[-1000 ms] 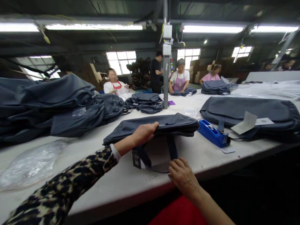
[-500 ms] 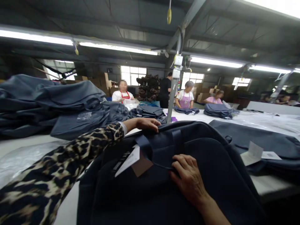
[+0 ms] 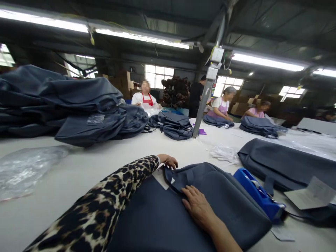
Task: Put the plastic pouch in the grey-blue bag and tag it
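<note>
Dark bag [image 3: 189, 213] is laid flat on the surface [image 3: 86, 168] at the near edge, handles not yet tucked. Right hand [image 3: 198, 206] rests open, pressed flat on it; left hand [image 3: 170, 161] sits at the bag's top edge, grip possibly closed on fabric. Blue tape dispenser [image 3: 258, 194] crowds the right; open room lies left.

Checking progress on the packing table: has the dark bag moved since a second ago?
Yes. The bag was folded beside the blue tape dispenser; now it lies flat, spread toward the person.

No writing is legible: the paper tag [image 3: 313, 193] right of the right grip is too blurred to read.
</note>
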`<state>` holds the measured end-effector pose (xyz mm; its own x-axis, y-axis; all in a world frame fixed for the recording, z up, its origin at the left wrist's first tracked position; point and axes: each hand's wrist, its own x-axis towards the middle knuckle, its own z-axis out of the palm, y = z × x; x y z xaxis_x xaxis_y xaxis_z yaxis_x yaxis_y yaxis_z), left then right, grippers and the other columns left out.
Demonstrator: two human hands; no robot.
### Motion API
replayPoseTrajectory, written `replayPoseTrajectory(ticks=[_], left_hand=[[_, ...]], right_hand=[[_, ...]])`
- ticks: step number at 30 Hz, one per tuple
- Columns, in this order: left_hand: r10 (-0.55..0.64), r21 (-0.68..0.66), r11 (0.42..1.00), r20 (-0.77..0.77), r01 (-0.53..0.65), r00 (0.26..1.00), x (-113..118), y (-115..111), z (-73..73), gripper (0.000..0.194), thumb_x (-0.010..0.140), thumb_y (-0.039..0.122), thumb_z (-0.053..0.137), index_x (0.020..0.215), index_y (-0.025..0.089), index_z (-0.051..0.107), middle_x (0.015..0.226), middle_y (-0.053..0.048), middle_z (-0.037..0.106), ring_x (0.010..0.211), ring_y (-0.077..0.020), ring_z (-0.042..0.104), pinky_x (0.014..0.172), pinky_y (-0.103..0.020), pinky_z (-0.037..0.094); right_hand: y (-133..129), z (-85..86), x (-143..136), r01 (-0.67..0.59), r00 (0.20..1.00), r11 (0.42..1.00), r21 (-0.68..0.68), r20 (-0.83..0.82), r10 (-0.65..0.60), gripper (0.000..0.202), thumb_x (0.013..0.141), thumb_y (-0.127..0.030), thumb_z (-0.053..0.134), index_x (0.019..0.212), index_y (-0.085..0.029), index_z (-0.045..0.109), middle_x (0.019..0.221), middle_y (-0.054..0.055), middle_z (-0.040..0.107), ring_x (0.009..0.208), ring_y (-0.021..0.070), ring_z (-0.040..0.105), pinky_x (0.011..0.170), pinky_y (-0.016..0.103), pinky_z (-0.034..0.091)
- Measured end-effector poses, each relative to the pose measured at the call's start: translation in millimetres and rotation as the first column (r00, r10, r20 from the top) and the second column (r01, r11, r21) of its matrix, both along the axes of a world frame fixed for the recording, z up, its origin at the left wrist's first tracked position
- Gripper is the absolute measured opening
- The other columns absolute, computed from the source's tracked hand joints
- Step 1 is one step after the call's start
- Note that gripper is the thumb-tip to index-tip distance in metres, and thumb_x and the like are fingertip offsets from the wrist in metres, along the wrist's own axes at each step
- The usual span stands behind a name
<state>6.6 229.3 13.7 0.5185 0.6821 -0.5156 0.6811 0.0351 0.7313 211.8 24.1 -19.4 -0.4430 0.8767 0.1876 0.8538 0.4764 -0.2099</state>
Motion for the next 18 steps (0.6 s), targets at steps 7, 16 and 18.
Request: replayPoseTrajectory(ticks=[7, 16, 18], left_hand=[[0.329, 0.161, 0.91, 0.274, -0.381, 0.903, -96.9, -30.6, 8.0, 0.052, 0.086, 0.057, 0.047, 0.113, 0.014, 0.058, 0.118, -0.014, 0.063, 0.106, -0.0248, 0.063, 0.084, -0.036, 0.051], [0.164, 0.458, 0.859, 0.178, -0.229, 0.97, -84.3, -128.0, -15.0, 0.068, 0.072, 0.054, 0.066, 0.127, 0.017, 0.057, 0.133, -0.011, 0.059, 0.12, -0.0303, 0.056, 0.104, -0.039, 0.043], [0.134, 0.606, 0.781, 0.073, -0.15, 0.988, -80.3, -128.7, -44.8, 0.081, 0.071, 0.055, 0.067, 0.14, 0.019, 0.046, 0.148, -0.012, 0.045, 0.133, -0.0323, 0.046, 0.112, -0.044, 0.035]], right_hand=[[21.3, -8.3, 0.0, -0.042, 0.988, 0.999, 0.015, -0.148, 0.043, 0.011, 0.089, -0.026, 0.054, 0.097, -0.025, 0.061, 0.095, 0.005, 0.069, 0.09, 0.0211, 0.065, 0.076, 0.033, 0.05], [28.2, 31.5, -14.2, 0.235, 0.858, 0.936, -0.263, -0.397, -0.327, 0.024, 0.094, -0.04, 0.042, 0.085, -0.022, 0.055, 0.083, 0.003, 0.068, 0.078, 0.0174, 0.062, 0.069, 0.027, 0.043], [43.6, 40.6, -12.9, 0.278, 0.853, 0.924, -0.264, -0.373, -0.364, 0.027, 0.096, -0.039, 0.039, 0.086, -0.021, 0.057, 0.085, 0.002, 0.07, 0.079, 0.0143, 0.063, 0.07, 0.024, 0.043]])
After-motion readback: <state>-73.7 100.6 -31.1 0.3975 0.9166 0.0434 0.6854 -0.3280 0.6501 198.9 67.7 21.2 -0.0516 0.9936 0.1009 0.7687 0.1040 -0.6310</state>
